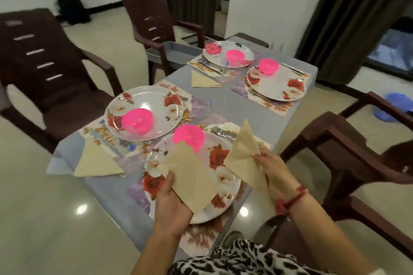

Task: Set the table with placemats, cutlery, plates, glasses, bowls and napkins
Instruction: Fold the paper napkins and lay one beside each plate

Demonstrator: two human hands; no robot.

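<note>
While two laid napkins [96,161] rest on the table, the left hand [172,198] grips a third napkin [190,174] over the near plate [223,176] at lower centre and the right hand [274,169] pinches a fourth napkin [243,154] at centre right; next, probably, each gets laid beside an unfinished setting.

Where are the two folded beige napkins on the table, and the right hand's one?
Near-left folded beige napkin [96,162]: head view, its flat centre.
Far folded beige napkin [202,80]: head view, its centre.
Beige napkin [242,147] in right hand [274,172]: head view, upper flap.
</note>
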